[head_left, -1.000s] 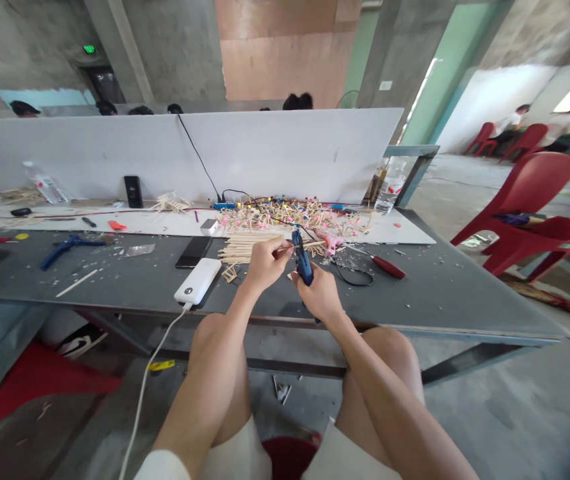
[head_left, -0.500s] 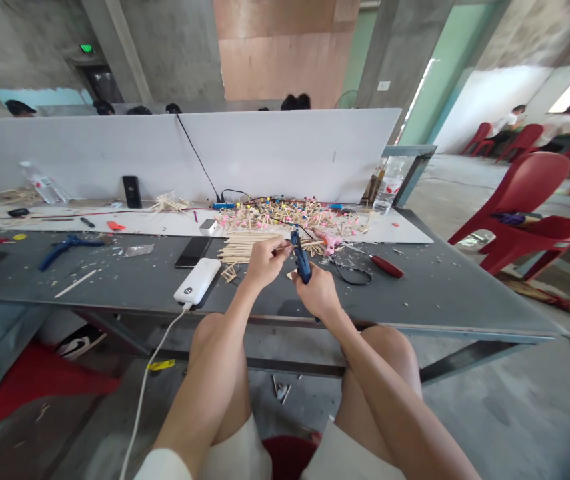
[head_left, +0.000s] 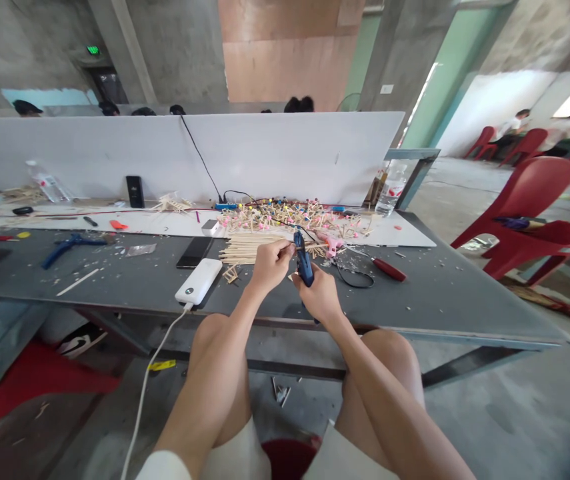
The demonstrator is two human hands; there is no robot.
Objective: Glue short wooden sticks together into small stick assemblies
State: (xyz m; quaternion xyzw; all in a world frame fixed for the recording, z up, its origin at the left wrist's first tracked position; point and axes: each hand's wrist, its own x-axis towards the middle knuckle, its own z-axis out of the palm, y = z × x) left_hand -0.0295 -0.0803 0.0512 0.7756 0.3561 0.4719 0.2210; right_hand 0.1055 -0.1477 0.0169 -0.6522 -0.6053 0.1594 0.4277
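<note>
My right hand (head_left: 319,293) is wrapped round a dark blue hand cutter (head_left: 303,261), held upright above the table with its head pointing away from me. Close to the cutter's head, my left hand (head_left: 271,263) is closed in a pinch. A thin wooden stick seems to run from its fingertips to the jaws, though little of it shows. Just behind both hands lies a row of wooden sticks (head_left: 245,249). A pink glue gun (head_left: 333,245) rests beyond the cutter, and a small wooden stick frame (head_left: 231,274) sits left of my left hand.
A white power bank (head_left: 199,281) with a cable and a black phone (head_left: 194,253) lie to the left. Blue pliers (head_left: 72,247) are farther left. A red-handled screwdriver (head_left: 389,269) lies right. Stick pieces with coloured ends (head_left: 285,215) are heaped before the white partition (head_left: 265,153).
The view has shifted slightly. My left fingertips stay close to the cutter's head, and the cutter remains in my right hand. Nothing else has visibly moved.
</note>
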